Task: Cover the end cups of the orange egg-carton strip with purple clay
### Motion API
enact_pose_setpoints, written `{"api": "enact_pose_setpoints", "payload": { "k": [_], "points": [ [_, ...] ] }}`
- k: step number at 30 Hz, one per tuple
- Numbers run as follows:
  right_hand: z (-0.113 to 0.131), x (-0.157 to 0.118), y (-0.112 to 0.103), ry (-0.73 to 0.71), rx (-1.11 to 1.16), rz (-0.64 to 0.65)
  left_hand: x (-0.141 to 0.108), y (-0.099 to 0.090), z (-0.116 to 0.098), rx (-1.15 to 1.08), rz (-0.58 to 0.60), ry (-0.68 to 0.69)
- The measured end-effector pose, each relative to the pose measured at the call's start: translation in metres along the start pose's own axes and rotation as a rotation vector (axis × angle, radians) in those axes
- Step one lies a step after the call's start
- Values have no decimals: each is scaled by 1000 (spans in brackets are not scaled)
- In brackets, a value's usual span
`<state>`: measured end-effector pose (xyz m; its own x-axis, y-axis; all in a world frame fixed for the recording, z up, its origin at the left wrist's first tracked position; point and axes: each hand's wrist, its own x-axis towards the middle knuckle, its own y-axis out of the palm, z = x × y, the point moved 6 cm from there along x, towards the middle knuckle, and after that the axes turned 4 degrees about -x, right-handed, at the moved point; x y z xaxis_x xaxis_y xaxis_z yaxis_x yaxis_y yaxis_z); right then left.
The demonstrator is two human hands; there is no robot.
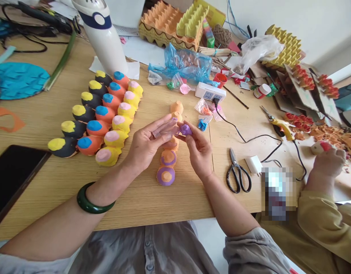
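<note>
My left hand [142,144] is closed on a small clear plastic bag [166,128], which is pinched between the thumb and fingers. In my right hand [198,150], a lump of purple clay [186,129] sits between the thumb and fingertips, close to the mouth of the bag. Both hands hover over an orange egg-carton strip [177,108], partly hiding its middle. Purple rings show on the strip's two nearest cups. To the left lie three painted strips: a black one with yellow tops [84,113], an orange one with blue tops [103,123] and a yellow one with pink tops [122,122].
Black-handled scissors [236,175], a white charger [253,165] and a power strip [210,91] with its cord lie to the right. A white bottle [102,40] stands behind the strips. At the far right, a co-worker's hand [329,165] rests near orange scraps.
</note>
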<state>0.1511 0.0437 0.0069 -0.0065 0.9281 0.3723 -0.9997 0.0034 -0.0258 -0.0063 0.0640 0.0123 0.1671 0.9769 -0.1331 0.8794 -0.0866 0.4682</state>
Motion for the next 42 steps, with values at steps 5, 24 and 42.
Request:
{"api": "enact_pose_setpoints", "payload": {
  "k": [5,24,42],
  "points": [
    [18,2,-7,-198,-329,-55,-1,-3,1,-129,-114,-114],
    [18,3,-2,-374,-464,-26,-3,0,3,-396,-195,-444],
    [7,6,-1,-137,-352,17,-1,-5,13,-256,-167,-265]
  ]
}}
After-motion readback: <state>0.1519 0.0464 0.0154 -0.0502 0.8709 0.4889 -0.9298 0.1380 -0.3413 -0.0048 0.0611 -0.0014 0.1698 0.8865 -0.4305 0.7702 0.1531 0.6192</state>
